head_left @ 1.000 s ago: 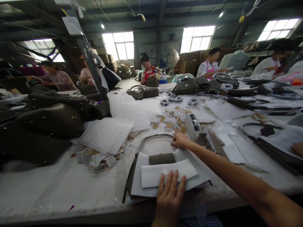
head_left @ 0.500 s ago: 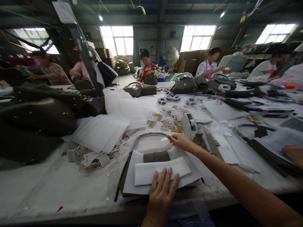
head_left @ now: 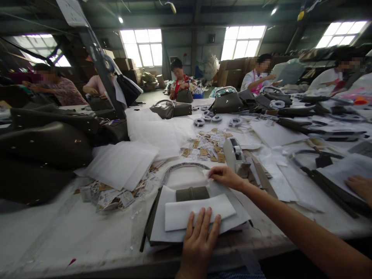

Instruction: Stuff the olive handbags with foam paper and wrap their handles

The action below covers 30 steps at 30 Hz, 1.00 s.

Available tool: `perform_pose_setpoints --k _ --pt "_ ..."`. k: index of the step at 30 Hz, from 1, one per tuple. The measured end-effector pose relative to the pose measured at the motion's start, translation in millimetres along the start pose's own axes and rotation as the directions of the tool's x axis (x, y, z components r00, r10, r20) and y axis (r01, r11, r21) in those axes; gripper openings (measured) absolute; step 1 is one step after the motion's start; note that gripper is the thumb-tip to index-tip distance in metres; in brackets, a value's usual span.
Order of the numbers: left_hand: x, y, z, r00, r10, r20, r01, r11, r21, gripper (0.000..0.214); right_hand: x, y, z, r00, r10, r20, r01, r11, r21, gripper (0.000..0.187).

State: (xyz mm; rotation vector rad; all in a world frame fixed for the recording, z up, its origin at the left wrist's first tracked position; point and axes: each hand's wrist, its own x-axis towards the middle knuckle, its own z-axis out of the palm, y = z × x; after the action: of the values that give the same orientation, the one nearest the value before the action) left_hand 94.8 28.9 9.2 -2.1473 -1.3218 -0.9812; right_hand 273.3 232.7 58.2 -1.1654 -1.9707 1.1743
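Observation:
My left hand (head_left: 199, 241) lies flat with fingers spread on a folded white foam sheet (head_left: 186, 214) that covers an olive handbag (head_left: 192, 193) lying at the table's near edge. The bag's wrapped handle (head_left: 180, 167) arches away from me. My right hand (head_left: 225, 177) reaches across and pinches a small clear or white piece at the handle's right end, just in front of a tape dispenser (head_left: 236, 154).
Stacked dark bags (head_left: 46, 143) fill the left. White foam sheets (head_left: 123, 163) and scattered paper tags (head_left: 207, 145) lie mid-table, tape rolls (head_left: 212, 119) farther back. Several people work around the table. Another person's hand (head_left: 360, 186) rests at the right edge, near straps (head_left: 325, 179).
My right hand has drawn slightly nearer along the handle's right end, fingers now pinched. The camera view shifted a little; my left hand stays on the foam.

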Motion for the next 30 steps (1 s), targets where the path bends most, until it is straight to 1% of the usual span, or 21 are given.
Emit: perform_pose_setpoints --k 4,8,12,14,16,17,19,20,21,22,23,24,26,28,30 --pt "-1 -1 0.7 1.0 0.003 0.018 -0.003 1.0 -0.005 0.039 -28 -11 -8 0.999 -0.046 0.003 0.046 0.997 0.061 0.04" --pt "0 -1 0.6 1.0 0.004 0.022 -0.005 1.0 0.006 0.039 -51 -21 -14 0.993 -0.108 0.045 0.101 0.987 0.127 0.04" --pt "1 -2 -1.6 0.998 0.016 0.054 -0.017 1.0 0.01 0.04 -72 -32 -18 0.987 -0.133 0.096 0.12 0.984 0.13 0.056" --pt "1 -2 -3.3 0.997 0.019 0.07 -0.019 1.0 0.01 0.04 -81 -38 -21 0.982 -0.142 0.127 0.126 0.984 0.125 0.061" --pt "1 -2 -4.6 0.996 0.02 0.084 -0.021 1.0 0.005 0.04 -88 -42 -23 0.978 -0.125 0.168 0.103 0.986 0.132 0.058" --pt "2 -2 -4.9 0.996 0.019 0.089 -0.018 1.0 -0.002 0.039 -89 -43 -24 0.978 -0.104 0.178 0.08 0.987 0.137 0.052" --pt "2 -1 -4.8 0.997 0.008 0.083 -0.005 1.0 -0.027 0.035 -87 -43 -24 0.989 -0.065 0.136 0.051 0.993 0.11 0.041" --pt "2 -1 -4.4 0.997 0.0 0.08 0.003 0.999 -0.042 0.033 -83 -43 -24 0.994 -0.066 0.088 0.06 0.996 0.064 0.037" --pt "1 0 -3.9 0.997 -0.007 0.075 0.011 0.998 -0.055 0.031 -79 -43 -23 0.995 -0.092 0.038 0.092 0.996 -0.002 0.034" --pt "1 0 -3.3 0.997 -0.012 0.07 0.016 0.998 -0.064 0.03 -73 -43 -22 0.99 -0.14 0.008 0.14 0.987 -0.078 0.031" --pt "1 0 -2.8 0.998 -0.012 0.066 0.017 0.998 -0.067 0.03 -67 -44 -21 0.98 -0.197 0.014 0.197 0.969 -0.15 0.028" --pt "0 0 -2.2 0.998 -0.011 0.063 0.015 0.998 -0.066 0.03 -61 -46 -20 0.967 -0.248 0.056 0.254 0.946 -0.203 0.027" --pt "0 0 -1.3 0.998 -0.003 0.059 0.007 0.998 -0.059 0.031 -52 -54 -19 0.93 -0.299 0.214 0.345 0.91 -0.232 0.031" --pt "0 0 -0.6 0.998 0.004 0.055 -0.001 0.999 -0.051 0.03 -48 -63 -18 0.878 -0.298 0.375 0.393 0.896 -0.206 0.039" --pt "0 0 -0.3 0.999 0.005 0.052 -0.003 0.999 -0.047 0.03 -49 -73 -18 0.832 -0.283 0.477 0.419 0.884 -0.206 0.044"
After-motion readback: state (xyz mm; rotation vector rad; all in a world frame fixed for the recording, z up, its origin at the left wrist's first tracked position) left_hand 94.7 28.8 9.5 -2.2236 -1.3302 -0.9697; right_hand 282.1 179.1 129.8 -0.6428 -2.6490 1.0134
